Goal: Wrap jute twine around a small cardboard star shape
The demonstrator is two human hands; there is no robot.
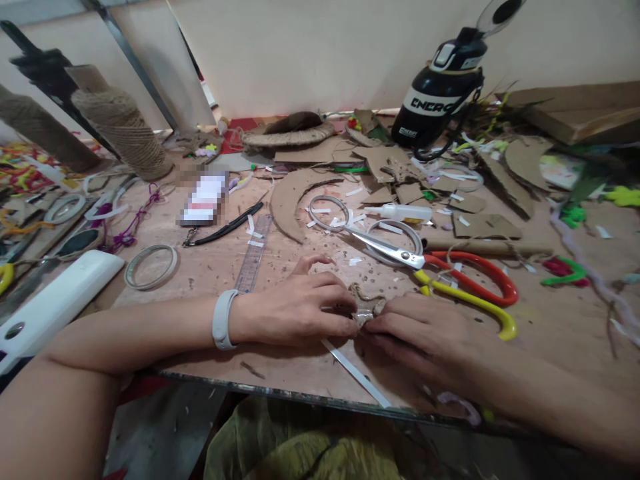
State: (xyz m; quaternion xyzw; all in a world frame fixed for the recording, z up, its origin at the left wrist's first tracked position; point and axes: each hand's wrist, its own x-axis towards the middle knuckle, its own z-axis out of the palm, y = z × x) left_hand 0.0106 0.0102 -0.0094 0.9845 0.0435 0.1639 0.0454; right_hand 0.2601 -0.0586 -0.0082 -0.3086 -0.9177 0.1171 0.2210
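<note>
My left hand [300, 307], with a pale band on its wrist, lies low over the table's front part. Its thumb and forefinger close on one end of a small piece of brown twine [367, 292]. From the other side my right hand [420, 327] pinches the same piece, its fingers pressed together. A shiny clear strip [365, 317] shows on the twine between the fingertips; most of the piece is hidden by them. Below the hands a narrow white paper strip [356, 375] slants to the table edge. Scissors with red and yellow handles [480, 280] lie just beyond my right hand.
Beyond the hands are a clear ruler [254, 253], a tape roll [151, 267], a glue bottle [400, 213], a phone [204, 199] and cardboard pieces [295, 200]. Twine cones [120, 123] stand at the left, a black bottle [435, 100] at the back right.
</note>
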